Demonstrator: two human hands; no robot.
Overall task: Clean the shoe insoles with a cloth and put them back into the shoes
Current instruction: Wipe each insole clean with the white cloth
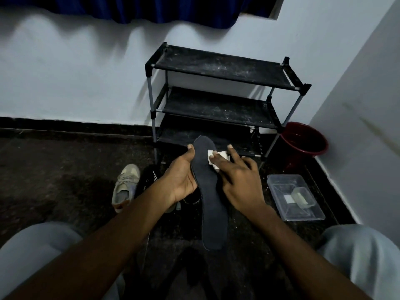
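The insole [208,191] is clamped at its edge by the left hand [180,180]; the cloth [213,160] is pressed under the right hand [238,182], fingers spread. Slippage is judged likely, the grip covering 1 edge only.

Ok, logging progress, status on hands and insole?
Left hand grips dark grey insole. Right hand presses small white cloth near its toe end. Nothing in the way.

Black shoe rack [218,100] against white wall [75,79]; dark speckled floor [54,169].
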